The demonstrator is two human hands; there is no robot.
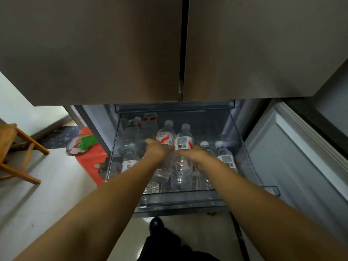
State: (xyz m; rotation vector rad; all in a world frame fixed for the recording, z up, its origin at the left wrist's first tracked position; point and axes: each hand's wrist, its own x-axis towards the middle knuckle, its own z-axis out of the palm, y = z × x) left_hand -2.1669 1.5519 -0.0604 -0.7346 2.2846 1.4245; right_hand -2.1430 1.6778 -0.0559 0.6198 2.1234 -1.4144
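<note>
Grasping step, I judge, in the clear plastic fridge drawer (pixel 180 200) — my left hand (pixel 156 149) wraps the red-labelled clear water bottle (pixel 165 137); my right hand (pixel 195 155) wraps the barcode-labelled clear bottle (pixel 183 142); next, probably a straight lift.

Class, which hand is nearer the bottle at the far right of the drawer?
Right. The right hand, gripping the barcode-labelled bottle, lies just left of the far-right bottle, with one small bottle between. The left hand, gripping the red-labelled bottle, is farther left.
</note>
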